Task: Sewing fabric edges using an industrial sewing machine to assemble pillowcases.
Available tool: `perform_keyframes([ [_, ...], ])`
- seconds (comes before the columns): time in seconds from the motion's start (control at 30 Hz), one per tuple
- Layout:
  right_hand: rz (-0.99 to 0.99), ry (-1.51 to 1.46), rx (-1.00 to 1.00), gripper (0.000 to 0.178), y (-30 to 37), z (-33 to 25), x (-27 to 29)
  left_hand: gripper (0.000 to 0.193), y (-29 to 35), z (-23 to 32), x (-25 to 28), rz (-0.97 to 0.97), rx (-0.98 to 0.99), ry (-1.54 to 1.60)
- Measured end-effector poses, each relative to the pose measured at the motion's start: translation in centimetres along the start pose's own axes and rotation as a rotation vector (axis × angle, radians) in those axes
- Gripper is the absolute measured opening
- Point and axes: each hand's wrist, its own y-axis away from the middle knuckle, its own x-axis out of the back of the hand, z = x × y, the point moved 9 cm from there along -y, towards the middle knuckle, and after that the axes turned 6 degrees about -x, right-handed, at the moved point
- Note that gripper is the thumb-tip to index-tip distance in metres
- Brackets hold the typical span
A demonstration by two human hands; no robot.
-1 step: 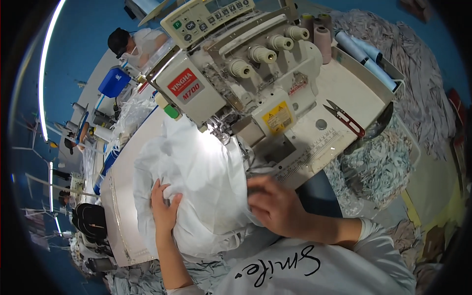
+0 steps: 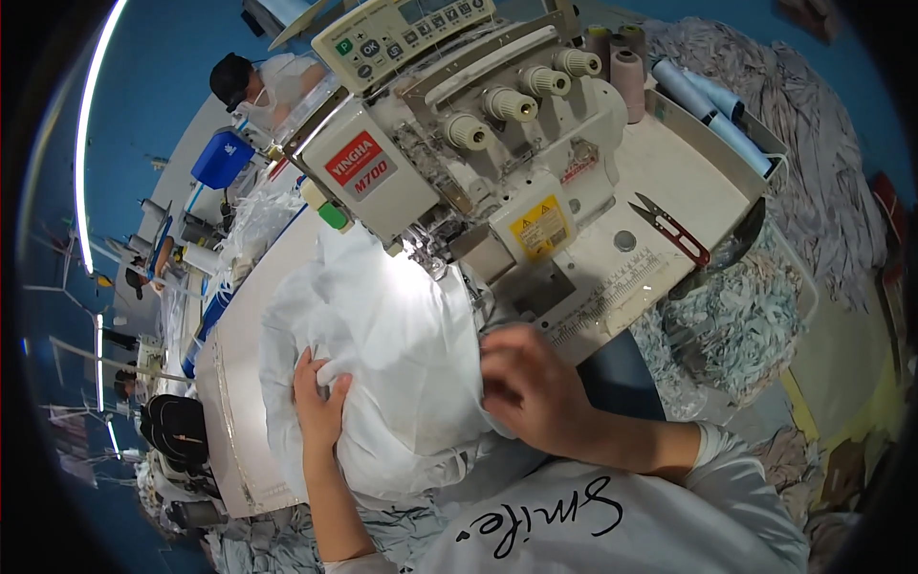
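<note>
A white piece of fabric (image 2: 406,383) lies bunched on the sewing table, its far end under the needle area of an overlock sewing machine (image 2: 459,163). A work lamp lights the cloth there brightly. My left hand (image 2: 322,407) rests on the fabric's left part, thumb and fingers apart, with small folds between them. At the right edge of the cloth, my right hand (image 2: 535,392) has its fingers curled in and closed on that edge. The fingertips are partly hidden and a little blurred.
Red-handled thread snips (image 2: 674,230) lie on the machine bed at right. Thread cones (image 2: 626,86) and blue rolls (image 2: 712,115) stand behind. A bin of fabric scraps (image 2: 736,335) is below right. A black bag (image 2: 175,430) sits at left; another person (image 2: 268,86) works beyond.
My right hand has shifted slightly, its knuckles a little higher and its fingers more curled at the fabric's edge. My left hand and the fabric look nearly the same.
</note>
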Motion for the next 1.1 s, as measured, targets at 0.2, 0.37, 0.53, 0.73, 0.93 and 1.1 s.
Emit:
perform_keyframes([
  [0.2, 0.089, -0.138, -0.321, 0.045, -1.5, 4.2, -0.6, 0.015, -0.2, 0.1, 0.9, 0.155, -0.044, 0.015],
  [0.37, 0.007, 0.052, -0.063, 0.020, -2.9, 2.9, 1.7, 0.012, 0.2, 0.5, 2.9, 0.272, 0.091, -0.008],
  [0.53, -0.245, -0.605, -0.242, 0.011, -2.7, 5.6, 7.6, 0.011, 0.2, -0.1, 3.1, 0.294, 0.130, -0.004],
  [0.73, 0.213, -1.220, -0.371, 0.024, -0.9, 10.2, 18.4, 0.011, -0.1, 0.1, 3.0, 0.303, 0.090, -0.029],
  [0.93, 1.120, 0.611, 0.050, 0.025, 4.2, 0.5, 24.0, 0.011, -0.1, 0.9, 3.6, 0.309, 0.031, -0.002],
  [1.1, -0.012, -0.055, -0.505, 0.043, -2.2, 4.0, 4.9, 0.012, -0.2, -0.4, 2.7, 0.261, 0.090, 0.029],
])
